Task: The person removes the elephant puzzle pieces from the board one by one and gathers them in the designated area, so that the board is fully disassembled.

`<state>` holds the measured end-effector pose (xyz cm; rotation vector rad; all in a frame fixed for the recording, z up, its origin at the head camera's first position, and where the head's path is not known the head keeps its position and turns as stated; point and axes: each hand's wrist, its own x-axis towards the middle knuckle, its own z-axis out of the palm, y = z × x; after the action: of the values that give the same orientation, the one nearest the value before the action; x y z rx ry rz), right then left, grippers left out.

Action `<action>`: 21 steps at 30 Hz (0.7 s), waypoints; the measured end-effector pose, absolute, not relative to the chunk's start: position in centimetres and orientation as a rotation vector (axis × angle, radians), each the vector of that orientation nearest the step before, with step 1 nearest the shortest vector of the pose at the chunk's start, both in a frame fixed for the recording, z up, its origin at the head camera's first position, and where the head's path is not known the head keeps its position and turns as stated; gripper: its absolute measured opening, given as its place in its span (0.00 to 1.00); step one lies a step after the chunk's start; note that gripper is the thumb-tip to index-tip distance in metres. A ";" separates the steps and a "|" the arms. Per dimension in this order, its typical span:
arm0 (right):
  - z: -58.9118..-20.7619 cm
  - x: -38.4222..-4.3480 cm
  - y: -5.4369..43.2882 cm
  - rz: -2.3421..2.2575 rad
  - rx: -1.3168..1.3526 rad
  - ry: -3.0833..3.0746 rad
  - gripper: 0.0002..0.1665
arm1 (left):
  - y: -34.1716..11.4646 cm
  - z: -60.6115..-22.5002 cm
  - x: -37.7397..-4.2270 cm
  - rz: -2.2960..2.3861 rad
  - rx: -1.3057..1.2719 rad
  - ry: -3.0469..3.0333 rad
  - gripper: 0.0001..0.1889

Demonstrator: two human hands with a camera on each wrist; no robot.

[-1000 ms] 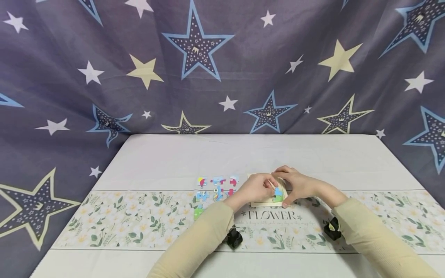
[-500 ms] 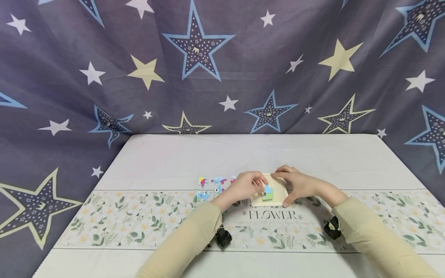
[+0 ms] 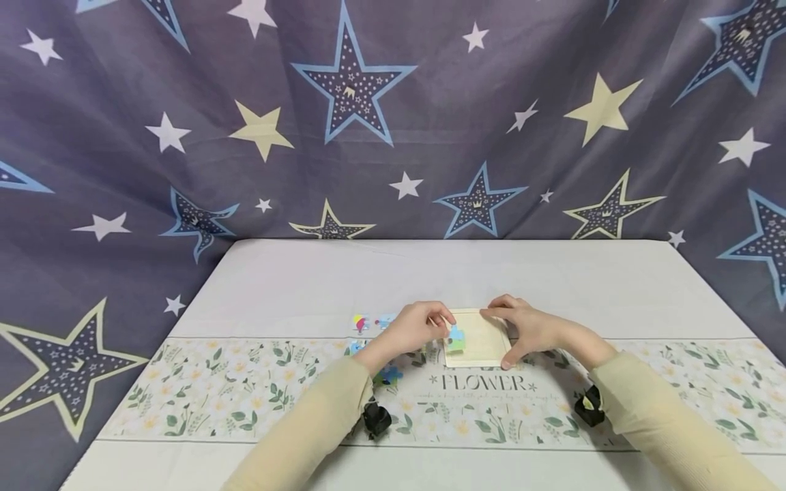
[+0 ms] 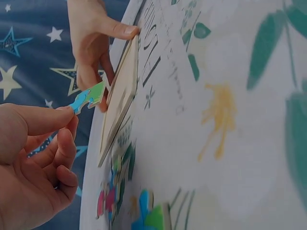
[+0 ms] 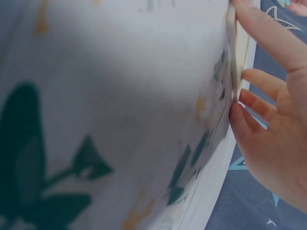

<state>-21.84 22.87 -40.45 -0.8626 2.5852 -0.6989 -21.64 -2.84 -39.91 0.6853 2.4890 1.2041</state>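
My left hand (image 3: 419, 325) pinches a blue and green jigsaw piece (image 3: 455, 339) between thumb and forefinger. In the left wrist view the piece (image 4: 89, 96) is held up at a tilt, its green end toward the tray. A shallow pale wooden puzzle tray (image 3: 482, 344) lies on the table, its inside bare wood. The right hand (image 3: 531, 331) grips the tray's right side, thumb at the near corner and fingers at the far one. In the right wrist view, thumb and fingertips (image 5: 243, 76) meet the tray's edge (image 5: 233, 52).
Several loose jigsaw pieces (image 3: 361, 322) lie left of the tray, partly hidden by the left arm. A blue and green piece (image 3: 389, 374) shows beside the left forearm. Floral cloth (image 3: 245, 389) crosses the white table, and a star-patterned curtain (image 3: 393, 150) hangs behind.
The left hand has drawn leftward with the jigsaw piece, from the tray's right part to its left edge, uncovering the tray's inside. The right hand stays put on the tray.
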 end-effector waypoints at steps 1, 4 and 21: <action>-40.5 -21.8 22.9 -0.699 -0.862 2.585 0.61 | -3.1 -39.9 -21.6 1.203 0.687 2.490 0.06; -40.5 -21.8 22.8 -0.696 -0.863 2.585 0.61 | -3.6 -39.8 -21.6 1.211 0.690 2.488 0.06; -40.5 -21.8 23.0 -0.708 -0.885 2.579 0.62 | -6.5 -39.6 -21.1 1.168 0.707 2.488 0.06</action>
<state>-21.82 22.99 -40.52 -0.8851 2.5788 -0.7082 -21.11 -6.55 -39.62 0.7071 2.4884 1.1683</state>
